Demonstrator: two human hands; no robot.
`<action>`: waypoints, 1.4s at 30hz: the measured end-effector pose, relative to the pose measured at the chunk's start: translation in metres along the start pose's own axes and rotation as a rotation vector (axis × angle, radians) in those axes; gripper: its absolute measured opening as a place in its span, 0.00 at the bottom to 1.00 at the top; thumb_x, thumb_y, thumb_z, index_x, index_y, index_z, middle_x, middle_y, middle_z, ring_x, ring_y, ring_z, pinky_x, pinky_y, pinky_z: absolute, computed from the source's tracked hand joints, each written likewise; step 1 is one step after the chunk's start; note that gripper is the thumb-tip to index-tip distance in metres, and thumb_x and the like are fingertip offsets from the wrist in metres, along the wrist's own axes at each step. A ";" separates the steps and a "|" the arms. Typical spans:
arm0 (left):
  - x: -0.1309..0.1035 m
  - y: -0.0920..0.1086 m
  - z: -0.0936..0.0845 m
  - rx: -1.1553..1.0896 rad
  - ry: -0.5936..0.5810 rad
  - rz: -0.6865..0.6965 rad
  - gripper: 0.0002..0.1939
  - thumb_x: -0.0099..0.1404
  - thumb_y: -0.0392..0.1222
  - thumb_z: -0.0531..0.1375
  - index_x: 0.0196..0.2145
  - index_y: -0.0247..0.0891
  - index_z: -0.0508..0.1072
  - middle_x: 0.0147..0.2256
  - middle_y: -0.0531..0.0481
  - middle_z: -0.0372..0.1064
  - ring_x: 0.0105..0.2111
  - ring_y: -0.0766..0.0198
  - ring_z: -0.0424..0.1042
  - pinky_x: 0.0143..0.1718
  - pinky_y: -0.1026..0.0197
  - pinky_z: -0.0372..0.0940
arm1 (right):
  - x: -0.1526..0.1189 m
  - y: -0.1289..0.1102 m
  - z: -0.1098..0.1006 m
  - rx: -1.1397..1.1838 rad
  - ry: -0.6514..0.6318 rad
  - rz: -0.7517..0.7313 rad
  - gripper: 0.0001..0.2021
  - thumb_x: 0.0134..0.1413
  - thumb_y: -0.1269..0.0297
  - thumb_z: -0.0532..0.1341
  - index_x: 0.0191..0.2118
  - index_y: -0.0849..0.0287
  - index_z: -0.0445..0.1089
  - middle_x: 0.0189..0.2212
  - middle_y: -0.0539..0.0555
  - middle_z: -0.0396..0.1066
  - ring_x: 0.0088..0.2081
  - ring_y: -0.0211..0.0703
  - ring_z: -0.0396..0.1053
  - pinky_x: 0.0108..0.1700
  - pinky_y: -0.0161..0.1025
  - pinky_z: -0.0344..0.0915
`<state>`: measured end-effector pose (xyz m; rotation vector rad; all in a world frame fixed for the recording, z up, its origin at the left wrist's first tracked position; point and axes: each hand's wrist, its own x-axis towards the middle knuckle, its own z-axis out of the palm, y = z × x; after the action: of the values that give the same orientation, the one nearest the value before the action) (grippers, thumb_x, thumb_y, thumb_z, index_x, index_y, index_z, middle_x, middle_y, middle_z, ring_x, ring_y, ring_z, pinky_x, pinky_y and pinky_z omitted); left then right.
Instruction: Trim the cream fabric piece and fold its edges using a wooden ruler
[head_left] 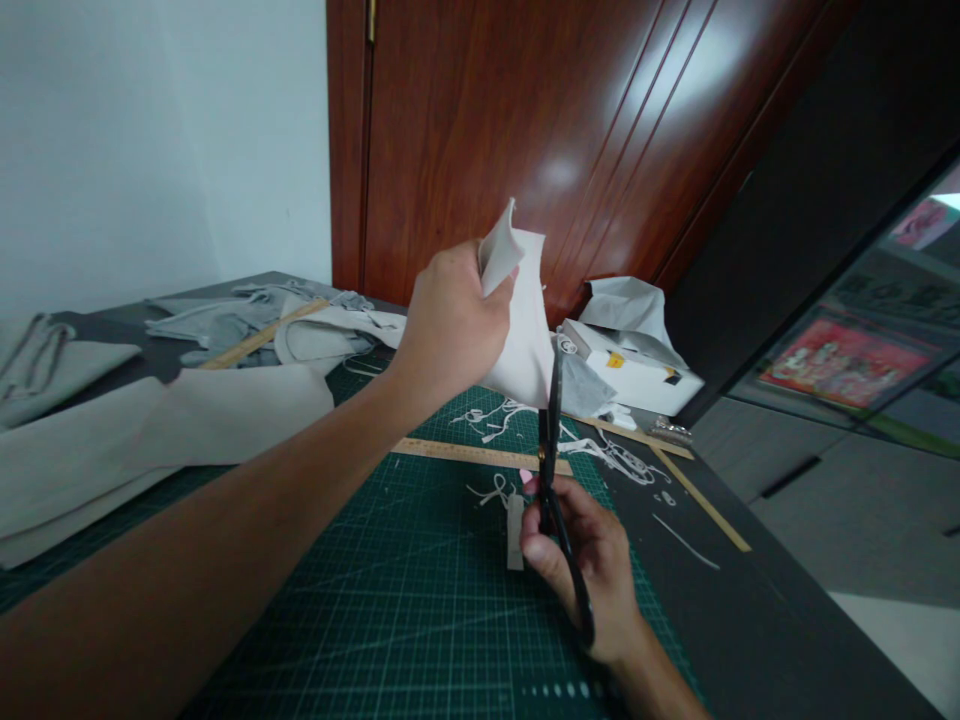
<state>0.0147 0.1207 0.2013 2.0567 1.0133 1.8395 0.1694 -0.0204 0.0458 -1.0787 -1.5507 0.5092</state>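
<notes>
My left hand [457, 315] is closed on a piece of off-white fabric [529, 320], holding it up above the table with a folded corner standing out past the thumb. Black scissors [553, 450] point upward in my right hand [589, 565], whose fingers are wrapped about the handles. The blades meet the lower right edge of the fabric. Below lies a green cutting mat [375, 600] with a grid. A small pale strip [515, 530] rests on it beside my right hand.
A wooden ruler [480, 455] crosses the mat. More off-white fabric [240, 410] and grey cloth scraps [217, 320] lie at the left. White thread-like offcuts [615, 458], more wooden rulers [705, 500] and a white box [634, 370] are at the right. A brown door [480, 120] stands behind.
</notes>
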 end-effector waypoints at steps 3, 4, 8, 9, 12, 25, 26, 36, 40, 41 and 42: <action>0.000 -0.001 0.000 -0.003 -0.003 -0.003 0.06 0.73 0.40 0.62 0.37 0.39 0.78 0.39 0.42 0.81 0.41 0.48 0.81 0.44 0.50 0.73 | -0.001 0.001 0.000 -0.013 -0.004 -0.003 0.19 0.64 0.48 0.70 0.51 0.54 0.73 0.27 0.45 0.70 0.25 0.38 0.66 0.28 0.35 0.63; 0.000 0.000 0.000 -0.003 -0.003 -0.003 0.06 0.73 0.40 0.62 0.37 0.39 0.78 0.39 0.42 0.81 0.41 0.48 0.81 0.45 0.50 0.73 | -0.001 0.001 -0.001 -0.017 -0.004 -0.003 0.19 0.64 0.48 0.69 0.51 0.54 0.73 0.27 0.45 0.70 0.25 0.38 0.66 0.28 0.35 0.63; 0.000 0.000 -0.001 0.005 -0.002 -0.004 0.06 0.73 0.40 0.61 0.38 0.39 0.78 0.40 0.42 0.81 0.41 0.47 0.81 0.46 0.49 0.73 | -0.001 0.000 -0.001 -0.025 -0.009 0.007 0.18 0.64 0.48 0.69 0.51 0.55 0.73 0.26 0.45 0.70 0.25 0.38 0.65 0.28 0.36 0.62; 0.000 0.000 -0.001 0.009 -0.003 -0.005 0.06 0.73 0.40 0.61 0.38 0.39 0.78 0.40 0.42 0.81 0.42 0.47 0.80 0.46 0.49 0.73 | 0.000 0.000 -0.001 -0.025 -0.011 0.007 0.18 0.64 0.48 0.69 0.51 0.55 0.73 0.26 0.45 0.70 0.25 0.38 0.65 0.28 0.36 0.62; -0.001 0.000 -0.001 0.013 -0.003 -0.003 0.07 0.73 0.40 0.61 0.38 0.38 0.78 0.39 0.42 0.81 0.41 0.48 0.80 0.45 0.49 0.73 | 0.000 0.001 -0.001 -0.016 -0.012 0.013 0.18 0.64 0.49 0.70 0.51 0.54 0.73 0.26 0.45 0.69 0.25 0.38 0.65 0.28 0.36 0.62; -0.001 -0.001 0.000 -0.044 0.025 0.032 0.06 0.72 0.39 0.61 0.36 0.40 0.76 0.37 0.45 0.79 0.40 0.52 0.79 0.46 0.52 0.72 | -0.001 0.001 -0.001 -0.035 -0.012 0.018 0.17 0.63 0.51 0.70 0.50 0.55 0.73 0.26 0.45 0.70 0.24 0.38 0.65 0.27 0.36 0.62; -0.001 -0.001 0.000 -0.044 0.027 0.029 0.05 0.72 0.39 0.61 0.36 0.40 0.76 0.37 0.45 0.79 0.40 0.51 0.79 0.46 0.52 0.72 | -0.002 0.001 0.000 -0.036 -0.012 0.015 0.17 0.63 0.51 0.70 0.50 0.55 0.73 0.26 0.45 0.70 0.24 0.38 0.65 0.27 0.36 0.62; -0.002 -0.002 -0.002 -0.041 0.025 0.030 0.06 0.72 0.42 0.61 0.37 0.40 0.76 0.38 0.44 0.80 0.42 0.50 0.79 0.49 0.50 0.73 | -0.002 -0.002 0.000 -0.058 -0.014 0.016 0.15 0.64 0.52 0.69 0.49 0.55 0.73 0.26 0.46 0.70 0.25 0.39 0.66 0.28 0.37 0.63; -0.001 -0.003 -0.001 -0.045 0.027 0.033 0.05 0.72 0.40 0.61 0.38 0.39 0.77 0.38 0.44 0.80 0.42 0.50 0.80 0.48 0.51 0.73 | -0.001 -0.003 0.000 -0.049 -0.024 0.021 0.15 0.64 0.51 0.69 0.49 0.56 0.73 0.26 0.46 0.69 0.24 0.39 0.65 0.27 0.36 0.62; -0.001 -0.003 -0.001 -0.043 0.026 0.030 0.05 0.72 0.40 0.61 0.38 0.39 0.77 0.38 0.44 0.80 0.42 0.50 0.80 0.48 0.50 0.73 | -0.001 -0.004 0.000 -0.048 -0.025 0.021 0.15 0.64 0.51 0.69 0.48 0.56 0.73 0.26 0.46 0.69 0.24 0.38 0.65 0.27 0.36 0.62; -0.001 -0.003 -0.001 -0.041 0.024 0.027 0.05 0.72 0.40 0.61 0.38 0.39 0.77 0.38 0.44 0.80 0.42 0.50 0.80 0.48 0.50 0.73 | -0.001 -0.004 0.000 -0.050 -0.028 0.021 0.15 0.65 0.51 0.69 0.48 0.56 0.73 0.26 0.46 0.69 0.24 0.38 0.65 0.27 0.36 0.62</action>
<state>0.0127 0.1224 0.1991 2.0396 0.9499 1.8861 0.1684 -0.0228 0.0484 -1.1317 -1.5847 0.5041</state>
